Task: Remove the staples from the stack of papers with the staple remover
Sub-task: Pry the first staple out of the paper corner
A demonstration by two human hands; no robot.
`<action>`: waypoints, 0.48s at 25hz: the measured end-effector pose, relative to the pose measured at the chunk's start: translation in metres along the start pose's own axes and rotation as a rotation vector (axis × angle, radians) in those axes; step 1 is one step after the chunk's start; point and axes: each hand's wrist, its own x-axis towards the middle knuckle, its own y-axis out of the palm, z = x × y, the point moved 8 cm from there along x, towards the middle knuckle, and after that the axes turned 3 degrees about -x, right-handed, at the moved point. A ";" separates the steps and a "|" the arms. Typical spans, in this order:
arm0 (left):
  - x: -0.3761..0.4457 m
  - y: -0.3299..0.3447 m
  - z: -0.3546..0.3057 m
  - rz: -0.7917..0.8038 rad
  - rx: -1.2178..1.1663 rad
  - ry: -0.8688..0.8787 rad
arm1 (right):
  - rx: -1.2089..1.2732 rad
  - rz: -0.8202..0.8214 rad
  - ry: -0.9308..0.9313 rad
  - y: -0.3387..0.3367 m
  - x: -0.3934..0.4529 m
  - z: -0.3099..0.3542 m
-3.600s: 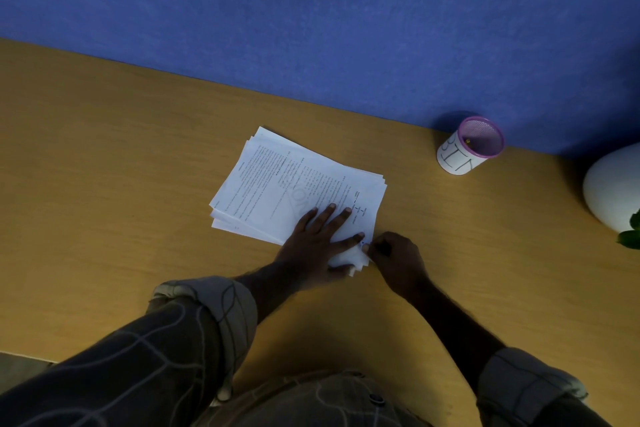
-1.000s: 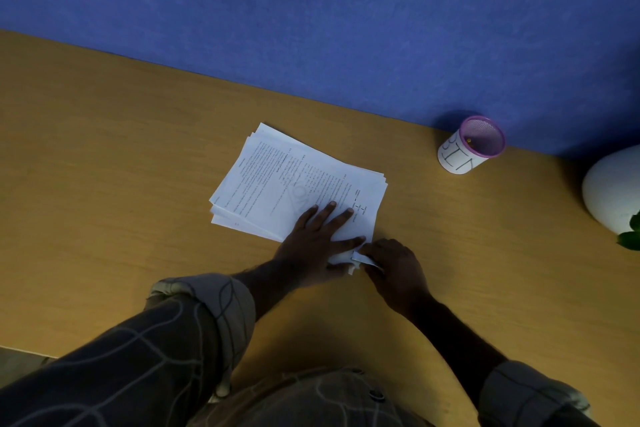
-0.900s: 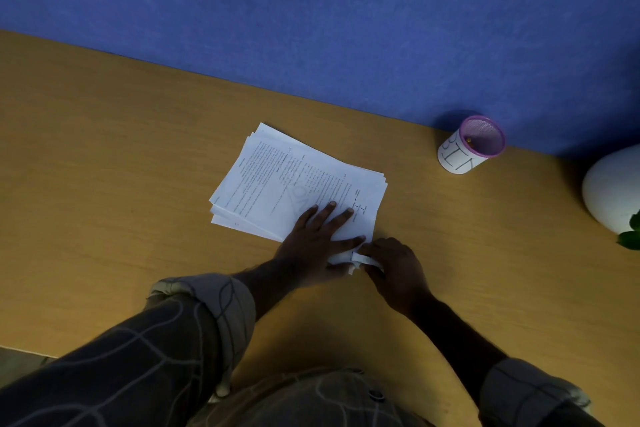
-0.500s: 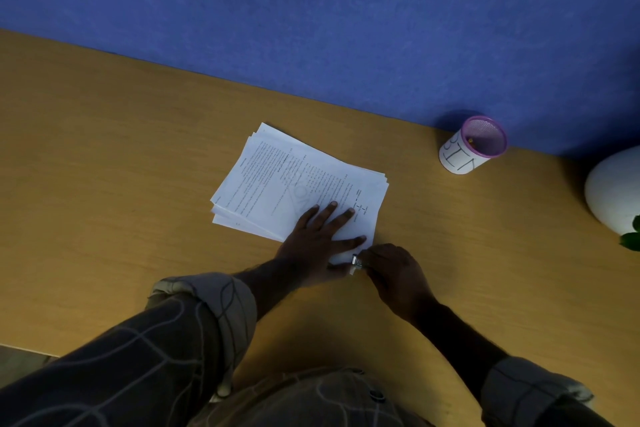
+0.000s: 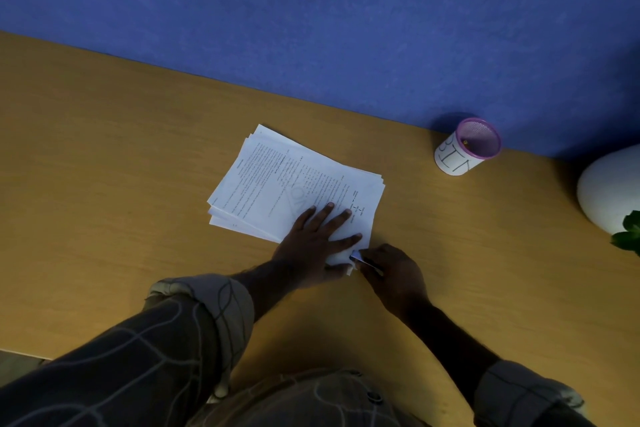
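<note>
1. I am in the pulling step: working a staple at the near right corner of the stack of papers (image 5: 294,180), which lies skewed on the wooden desk (image 5: 104,166), about midway between the blue wall and my body.

2. My left hand (image 5: 313,244) lies flat on the near end of the top sheet, fingers straight and spread, pressing the pages down so they cannot slide. The index finger points toward the corner where the work is going on.

3. My right hand (image 5: 393,272) is curled around the staple remover (image 5: 356,257), pinching it. Only a small metallic tip shows past my fingers, touching the edge of the paper just beside my left index fingertip. The rest of the tool is hidden in my grip.

4. I cannot see the staple itself; it is too small and the light is dim. So I cannot say whether the tip is already under it.

5. As I judge it, the next move calls for a firm squeeze and a short lift away from the page, while the left hand bears down to keep the corner from tearing or riding up.

6. A freed staple would likely go into the pink-rimmed cup marked BIN (image 5: 465,147), well off to the right near the wall.

7. The stack is thick and fanned, so I expect more staples are left to do.
</note>
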 end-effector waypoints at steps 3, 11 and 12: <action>-0.001 -0.003 0.000 -0.044 -0.021 0.012 | 0.001 0.026 0.062 0.002 0.003 -0.001; 0.000 0.000 0.001 -0.028 -0.009 0.003 | 0.123 0.026 0.179 0.006 0.004 -0.007; 0.000 0.000 0.001 -0.023 -0.009 0.003 | 0.147 0.026 0.190 0.007 0.003 -0.008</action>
